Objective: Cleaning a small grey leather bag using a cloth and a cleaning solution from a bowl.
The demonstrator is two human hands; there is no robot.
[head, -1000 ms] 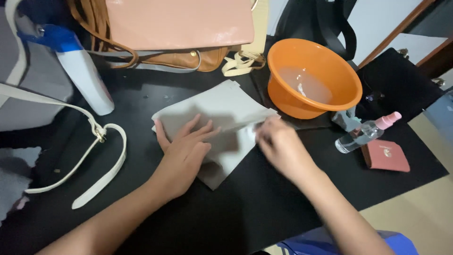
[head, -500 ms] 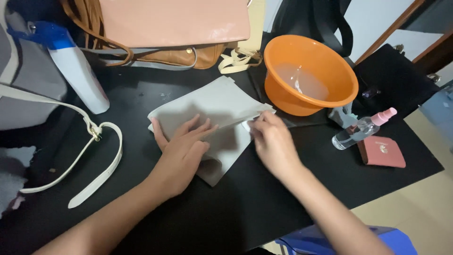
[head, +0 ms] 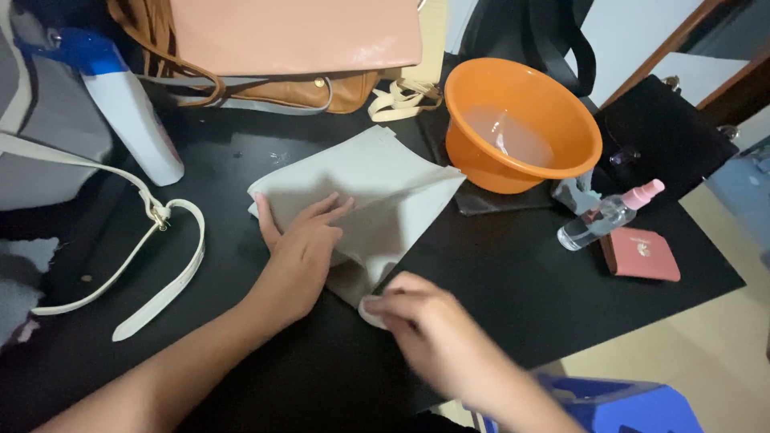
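My left hand (head: 309, 248) lies flat, open, pinning the grey pouch (head: 361, 192) so it won't slide; right hand (head: 425, 317) pinches a white pad (head: 370, 309) at its near corner

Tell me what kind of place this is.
Probably a home or small workroom where bags get cleaned: a black table holds an orange basin of water, a small spray bottle and a pink leather bag, while the left hand pins a grey cloth pouch.

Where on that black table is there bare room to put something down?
Bare black table lies between the grey cloth, the orange bowl and the red wallet. Another patch sits between the white strap and the left hand. The back edge by the pink bag is crowded.
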